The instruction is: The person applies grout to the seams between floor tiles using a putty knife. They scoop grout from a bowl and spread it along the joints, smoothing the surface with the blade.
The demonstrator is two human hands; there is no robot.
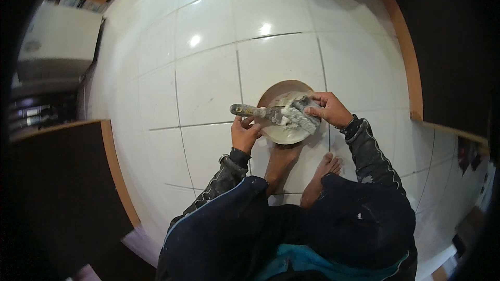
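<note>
A shallow beige bowl (pixel 275 91) with white paste inside is in front of me, low over the tiled floor. Across it lies a putty knife (pixel 250 110), its paste-smeared handle sticking out past the left rim. My left hand (pixel 245 135) is closed at the bowl's left rim, just below that handle. My right hand (pixel 332 110) reaches in over the right rim, fingers closed on a grey, crumpled, cloth-like wad (pixel 303 116) caked with paste. The wad and paste hide the knife's blade end.
Glossy white floor tiles (pixel 205 91) surround the bowl. My bare foot (pixel 322 173) stands just below it. Dark panels with wood-coloured edges flank me, one at left (pixel 57 177) and one at right (pixel 448 47). A white box-like thing (pixel 60 34) is at upper left.
</note>
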